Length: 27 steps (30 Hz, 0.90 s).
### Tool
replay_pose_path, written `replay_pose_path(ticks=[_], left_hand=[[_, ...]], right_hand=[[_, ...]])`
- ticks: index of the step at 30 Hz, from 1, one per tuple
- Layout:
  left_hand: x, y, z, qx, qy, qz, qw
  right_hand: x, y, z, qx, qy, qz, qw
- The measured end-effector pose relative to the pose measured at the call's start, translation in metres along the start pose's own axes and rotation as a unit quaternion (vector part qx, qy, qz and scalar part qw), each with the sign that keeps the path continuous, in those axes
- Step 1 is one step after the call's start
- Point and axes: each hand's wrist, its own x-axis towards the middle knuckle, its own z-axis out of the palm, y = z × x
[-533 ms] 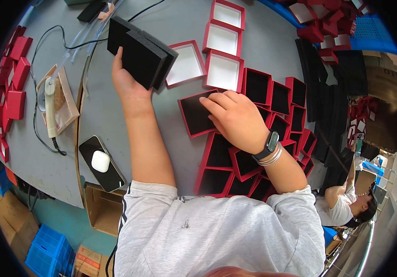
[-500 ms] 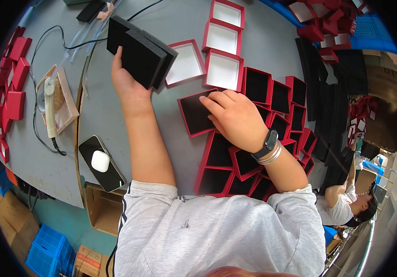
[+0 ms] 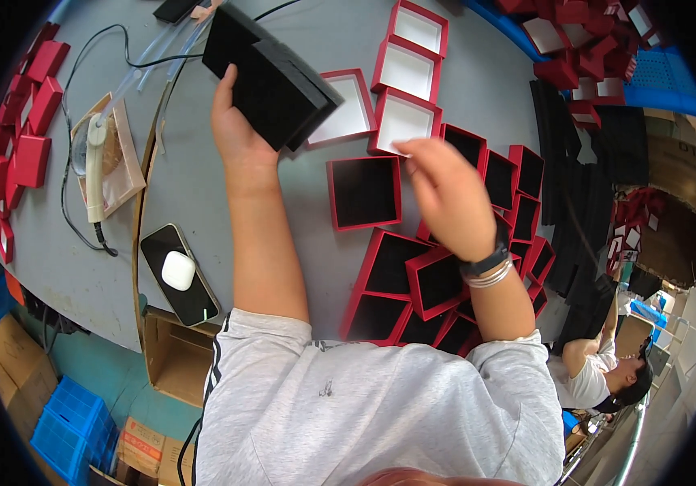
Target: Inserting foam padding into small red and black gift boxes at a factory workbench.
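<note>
My left hand (image 3: 241,121) grips a stack of black foam pads (image 3: 271,89), held up over the table with the thumb on its face. My right hand (image 3: 449,194) is curled at the near wall of an open red box with a white inside (image 3: 403,121), its fingertips pinching the wall; the hand is slightly blurred. Between my forearms lies a red box lined with black foam (image 3: 364,193), which neither hand touches. More white-lined red boxes (image 3: 409,71) stand beyond, and another one (image 3: 346,109) is partly behind the foam stack.
Several foam-lined red boxes (image 3: 397,266) crowd around my right forearm. Black foam strips (image 3: 563,154) lie to the right. A phone with a white case (image 3: 178,271) on it and a corded cream hand tool (image 3: 95,170) are at left, near piled red boxes (image 3: 32,158). Another person (image 3: 599,368) sits at right.
My right hand has let go of the foam-lined box, now lying straighter, and has moved right to the white-lined box. My left hand still holds the foam stack. The view has shifted slightly.
</note>
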Motion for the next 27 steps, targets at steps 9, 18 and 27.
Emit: replay_pose_path(ticks=[9, 18, 27], left_hand=[[-0.007, -0.008, 0.004, 0.009, -0.070, -0.006, 0.997], [-0.022, -0.023, 0.022, 0.134, -0.009, 0.238, 0.962], [-0.020, -0.008, 0.022, 0.117, 0.122, 0.246, 0.954]], right_hand=[[0.054, -0.034, 0.016, 0.102, 0.024, -0.032, 0.994], [0.062, -0.048, 0.024, 0.060, 0.055, 0.013, 0.997], [0.051, -0.033, 0.008, 0.352, 0.083, 0.005, 0.932]])
